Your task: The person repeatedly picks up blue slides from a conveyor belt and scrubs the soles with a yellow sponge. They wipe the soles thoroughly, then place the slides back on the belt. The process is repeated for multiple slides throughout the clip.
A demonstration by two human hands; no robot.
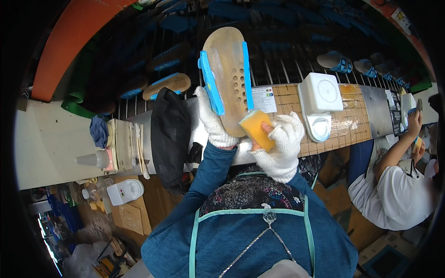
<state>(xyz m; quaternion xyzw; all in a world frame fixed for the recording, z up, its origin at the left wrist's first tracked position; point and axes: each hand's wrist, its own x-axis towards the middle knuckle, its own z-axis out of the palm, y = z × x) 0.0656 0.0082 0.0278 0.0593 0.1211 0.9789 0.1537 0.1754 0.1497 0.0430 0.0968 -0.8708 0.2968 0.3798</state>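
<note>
A brown sandal sole [223,69] with bright blue strips along both sides and rows of round holes is held upright before me. My left hand [214,126], in a white knitted glove, wraps round its lower end. In my right hand [283,147], gloved in white with bare fingertips, is a yellow sponge [257,129]. Its upper corner is at the sole's lower right edge; whether it presses on the sole I cannot tell. Below my hands lies the metal edge of the workbench.
On a cardboard sheet [303,135] at right stands a white plastic dispenser [321,95]. A black mesh bag [169,139] hangs over the bench at left, beside thin sticks [141,150]. Beyond, a rod rack holds more soles [168,87]. A co-worker [391,187] works at far right.
</note>
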